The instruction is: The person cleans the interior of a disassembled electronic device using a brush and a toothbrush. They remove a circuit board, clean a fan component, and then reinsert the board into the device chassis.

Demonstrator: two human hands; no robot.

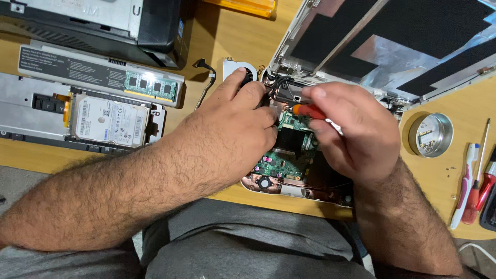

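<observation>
While both hands work close together over the opened laptop (310, 155), its lid panel (392, 46), lined with black and silver foil, tilts away beyond the grip, and the wooden desk (222, 36) spreads out on every side. The green circuit board (281, 163) lies directly beneath the fingers, inside the pale lower shell. The left hand (235, 116) rests on the board's far left corner, fingers curled down against the black cables (274, 85) by the hinge; whether it pinches anything cannot be told. The right hand (351, 129) is closed around a red-handled screwdriver (310, 111), whose handle pokes out between thumb and forefinger toward the left hand, its tip hidden. Well to the left of the grip lie a long grey battery pack (72, 64) with a green memory module (150, 85) on it, and a silver hard drive (109, 121) just nearer. To the right of the grip stands a small round metal tin (431, 135), and beyond it a white toothbrush (465, 186) beside another red-handled tool (478, 194).
</observation>
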